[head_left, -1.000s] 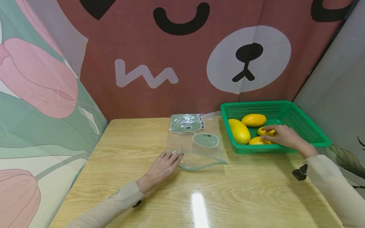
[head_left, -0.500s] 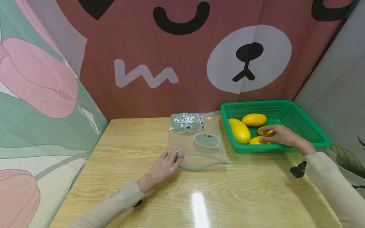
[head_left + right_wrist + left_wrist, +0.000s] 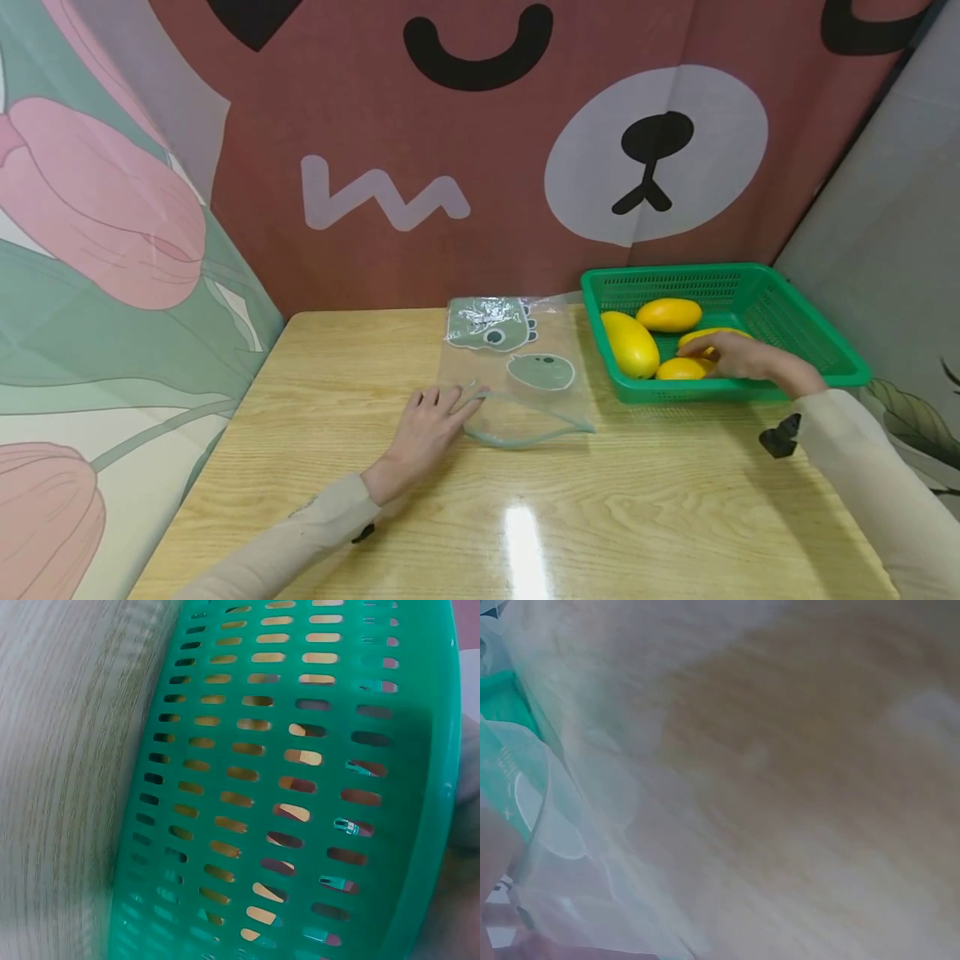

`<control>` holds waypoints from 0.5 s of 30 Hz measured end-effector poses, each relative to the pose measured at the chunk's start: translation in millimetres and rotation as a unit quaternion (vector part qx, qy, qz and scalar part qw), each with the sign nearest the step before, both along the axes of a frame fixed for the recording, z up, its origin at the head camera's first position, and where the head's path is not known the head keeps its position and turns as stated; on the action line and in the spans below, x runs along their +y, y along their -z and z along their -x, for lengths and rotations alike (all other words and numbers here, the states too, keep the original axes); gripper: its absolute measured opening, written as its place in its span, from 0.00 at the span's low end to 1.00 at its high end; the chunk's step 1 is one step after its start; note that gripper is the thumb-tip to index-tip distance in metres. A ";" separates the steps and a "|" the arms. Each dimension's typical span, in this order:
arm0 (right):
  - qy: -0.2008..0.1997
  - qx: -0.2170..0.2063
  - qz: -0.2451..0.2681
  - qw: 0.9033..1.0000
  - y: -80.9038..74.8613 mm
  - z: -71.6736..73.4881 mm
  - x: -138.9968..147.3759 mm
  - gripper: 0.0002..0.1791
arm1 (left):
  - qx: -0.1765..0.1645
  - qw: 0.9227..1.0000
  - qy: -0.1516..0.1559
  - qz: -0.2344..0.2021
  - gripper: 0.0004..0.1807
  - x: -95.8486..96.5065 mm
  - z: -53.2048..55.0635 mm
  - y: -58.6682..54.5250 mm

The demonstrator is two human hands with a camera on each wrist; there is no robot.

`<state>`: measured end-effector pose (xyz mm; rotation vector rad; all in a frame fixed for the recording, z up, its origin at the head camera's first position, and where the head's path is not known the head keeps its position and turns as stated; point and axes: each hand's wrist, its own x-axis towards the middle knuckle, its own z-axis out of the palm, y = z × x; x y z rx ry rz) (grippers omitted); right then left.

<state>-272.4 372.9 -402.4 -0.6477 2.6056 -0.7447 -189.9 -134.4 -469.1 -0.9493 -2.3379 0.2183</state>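
At the back right of the table: we see a green slotted plastic basket, its left rim just beside the bag.
Mangoes: we count four yellow ones in the basket, a left mango, a back mango, a right mango and a near mango; green basket floor shows as open room behind and to the right of them.
Clear zip bag: it lies flat at the table's back, dinosaur print up, its zip mouth gaping toward us.
Left hand: we see relaxed, outstretched fingers touching the left end of the mouth, without a clenched hold; the left wrist view is blurred.
Right hand: it dips over the near rim, bent fingers at the right and near mangoes; the basket wall hides them in our right wrist view, so we cannot tell whether they grasp fruit.
Wood surface: we see it stretch from the bag to the table's left edge, and forward between both forearms.
Bear-print cloth: it hangs along the table's back edge.
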 end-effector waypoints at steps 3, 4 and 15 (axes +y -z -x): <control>-0.002 -0.017 -0.005 1.000 0.1 0.4 0.0 0.26 | 0.017 1.000 -0.015 -0.010 0.32 -0.7 1.2 1.6; -0.002 -0.018 -0.008 1.000 0.2 0.4 -0.1 0.26 | 0.025 0.999 -0.015 -0.013 0.31 -1.0 2.0 2.4; 0.009 -0.030 -0.022 0.999 0.8 -2.2 2.2 0.27 | 0.061 0.998 -0.002 -0.024 0.31 -0.6 -0.4 -1.9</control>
